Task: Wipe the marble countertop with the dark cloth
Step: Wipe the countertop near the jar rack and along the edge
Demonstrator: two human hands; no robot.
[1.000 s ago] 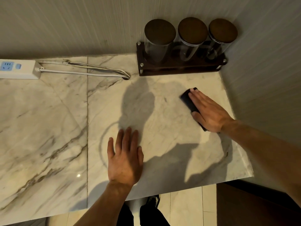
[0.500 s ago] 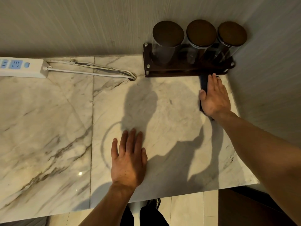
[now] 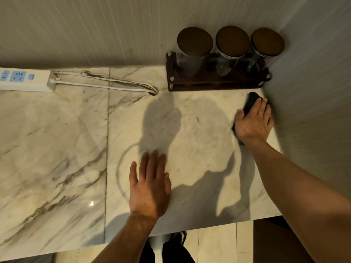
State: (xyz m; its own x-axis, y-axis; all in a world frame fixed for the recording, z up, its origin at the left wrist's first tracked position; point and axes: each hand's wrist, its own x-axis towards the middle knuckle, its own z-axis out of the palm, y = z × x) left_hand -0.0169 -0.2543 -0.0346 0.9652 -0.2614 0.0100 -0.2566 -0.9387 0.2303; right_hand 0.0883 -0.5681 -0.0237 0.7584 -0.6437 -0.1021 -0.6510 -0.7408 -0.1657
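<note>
The white marble countertop [image 3: 57, 149] with brown veins fills most of the view. My right hand [image 3: 253, 123] presses flat on the dark cloth [image 3: 250, 101] at the far right, close to the side wall and just in front of the jar rack. Only the cloth's far end and a sliver by my wrist show past the fingers. My left hand [image 3: 150, 185] lies flat on the marble near the front edge, fingers spread, holding nothing.
A dark wooden rack [image 3: 216, 82] with three lidded glass jars [image 3: 232, 46] stands in the back right corner. A white power strip [image 3: 24, 79] and its cables [image 3: 117, 85] lie along the back wall at left. Walls close the back and right side.
My right hand has slid the cloth from the middle right of the counter up and over to the right wall. The left hand has stayed planted.
</note>
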